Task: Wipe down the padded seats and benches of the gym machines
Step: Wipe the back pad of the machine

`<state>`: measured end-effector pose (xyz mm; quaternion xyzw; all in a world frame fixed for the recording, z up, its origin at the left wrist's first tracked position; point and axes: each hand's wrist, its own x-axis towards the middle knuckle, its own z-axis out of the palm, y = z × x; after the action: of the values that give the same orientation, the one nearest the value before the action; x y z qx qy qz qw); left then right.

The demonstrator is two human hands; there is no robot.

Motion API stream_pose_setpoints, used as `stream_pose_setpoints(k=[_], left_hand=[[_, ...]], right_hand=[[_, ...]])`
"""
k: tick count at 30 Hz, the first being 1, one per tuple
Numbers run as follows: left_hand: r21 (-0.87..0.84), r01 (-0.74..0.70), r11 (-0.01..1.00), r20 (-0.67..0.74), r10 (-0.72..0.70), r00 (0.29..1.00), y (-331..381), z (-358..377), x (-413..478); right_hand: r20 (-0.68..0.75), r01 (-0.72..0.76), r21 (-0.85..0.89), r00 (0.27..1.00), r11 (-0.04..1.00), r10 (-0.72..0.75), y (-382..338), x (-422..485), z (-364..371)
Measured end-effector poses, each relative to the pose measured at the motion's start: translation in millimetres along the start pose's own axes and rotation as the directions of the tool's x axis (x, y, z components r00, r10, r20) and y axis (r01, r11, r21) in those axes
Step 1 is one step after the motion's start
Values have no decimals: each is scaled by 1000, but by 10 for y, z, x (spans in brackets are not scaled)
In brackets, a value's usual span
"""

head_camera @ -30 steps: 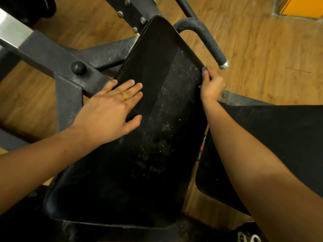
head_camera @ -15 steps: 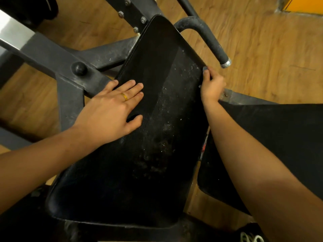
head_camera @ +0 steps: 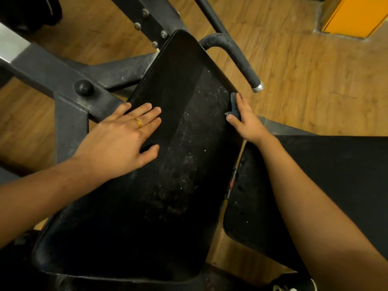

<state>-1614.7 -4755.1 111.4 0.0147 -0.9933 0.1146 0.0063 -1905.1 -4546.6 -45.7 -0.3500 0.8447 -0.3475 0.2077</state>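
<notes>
Black padded seat (head_camera: 168, 196), wide end nearest, tapering away. White dust flecks its middle and right side. A second black pad (head_camera: 336, 185) lies just beside it on the right, with a narrow gap between. Toe of a shoe (head_camera: 294, 287) at the bottom edge.

Left hand (head_camera: 121, 141) lies palm-down on the seat's left half. Fingers (head_camera: 147, 114) straight and close together, thumb spread apart, all flat on the vinyl; gold ring (head_camera: 138, 122) on one finger.

Right hand (head_camera: 245, 120) is at the seat's right edge, further up. Fingers (head_camera: 241, 103) together; with the thumb they pinch a small dark cloth (head_camera: 234, 103) against that edge. Most of the cloth is hidden.

Beyond: a curved grip bar (head_camera: 241, 59) with a metal end cap, near the right hand but apart. Dusty grey steel frame (head_camera: 63, 80) with bolts to the left. Wooden floor (head_camera: 304, 70); an orange panel (head_camera: 354, 15) in the far corner.
</notes>
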Motion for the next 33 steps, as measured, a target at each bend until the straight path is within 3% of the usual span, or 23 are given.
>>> stream_pose_setpoints(k=[3,7,10,17,23,27,33], left_hand=[[7,-2,1000,8,2,1000,-1,5,3],[10,-5,1000,4,5,1000,-8,16,3],[13,-2,1000,-4,2,1000,-8,25,-2],[-13,0,1000,-3,0,1000,-7,33,9],[-12,3,1000,-1,-3,1000,-9,28,5],[-18,5,1000,5,-5,1000,-12,25,17],[-17,18,1000,24,-17,1000,-16,16,11]], right_hand=[[-242,-14,76,970,997,33,-59,28,159],[-540,-17,178,834,984,112,-215,82,334],[-649,-11,224,744,975,157,-253,175,417],[-591,-90,335,755,938,284,-294,149,439],[-683,-96,300,673,949,284,-489,-378,910],[-657,-130,264,701,956,277,-426,-119,727],[-624,-142,368,695,919,357,-552,-253,716]])
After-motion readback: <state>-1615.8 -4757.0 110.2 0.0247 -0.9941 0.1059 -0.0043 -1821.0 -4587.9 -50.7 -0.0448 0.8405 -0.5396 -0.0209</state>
